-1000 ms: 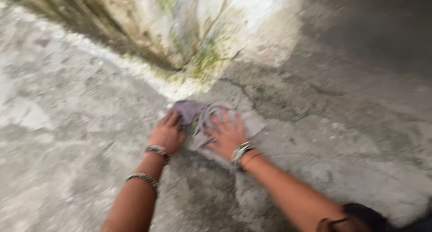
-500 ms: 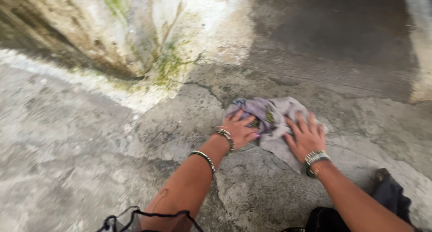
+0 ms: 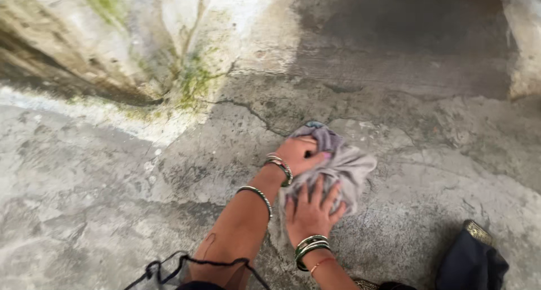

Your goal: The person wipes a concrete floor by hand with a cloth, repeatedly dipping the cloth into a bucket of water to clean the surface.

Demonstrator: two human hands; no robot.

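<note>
Now left hand (image 3: pixel 297 155) fingers clamped on grey cloth (image 3: pixel 344 169), right hand (image 3: pixel 311 214) fingers spread flat.

Cracked grey concrete floor (image 3: pixel 406 172), stained wall (image 3: pixel 112 36) – green moss at its base, daylight

Two hands, the left hand (image 3: pixel 298 155) and the right hand (image 3: pixel 311 214), one grey cloth (image 3: pixel 344 169), one cracked concrete floor (image 3: pixel 112 172), and several bangles (image 3: pixel 311 248) on the wrists.

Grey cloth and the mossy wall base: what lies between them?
In the head view, only bare cracked concrete floor lies between the grey cloth and the mossy wall base; nothing stands there.
</note>
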